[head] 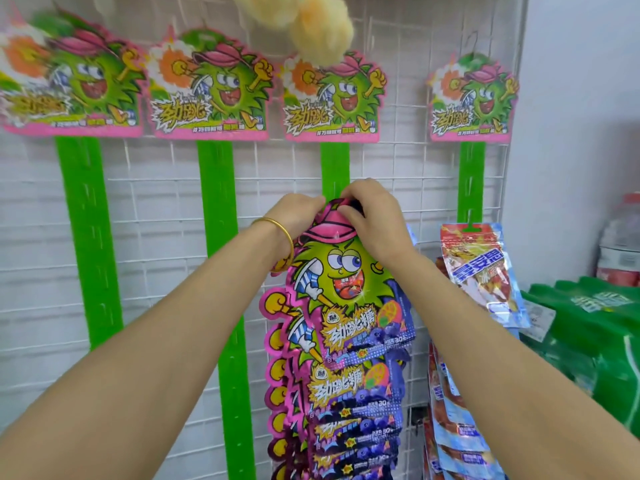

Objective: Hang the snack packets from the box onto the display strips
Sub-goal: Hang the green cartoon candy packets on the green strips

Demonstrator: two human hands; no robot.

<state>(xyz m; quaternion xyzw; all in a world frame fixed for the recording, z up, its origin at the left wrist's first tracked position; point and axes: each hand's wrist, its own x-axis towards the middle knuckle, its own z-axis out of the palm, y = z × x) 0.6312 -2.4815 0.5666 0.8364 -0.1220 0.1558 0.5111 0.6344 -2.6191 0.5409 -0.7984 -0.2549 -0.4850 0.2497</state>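
At frame centre, left hand (298, 216) and right hand (375, 225) both pinch the top edge of a snack packet (346, 282), fingers (356, 192) curled on it, against the third green strip (334, 164); more packets (349, 407) hang below. Wire grid (156, 202) behind.

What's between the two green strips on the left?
Head view: only white wire grid between the leftmost strip and second strip; lower down, the left forearm crosses in front.

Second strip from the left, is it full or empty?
Empty as far as visible: the strip is bare green, nothing hanging on it.
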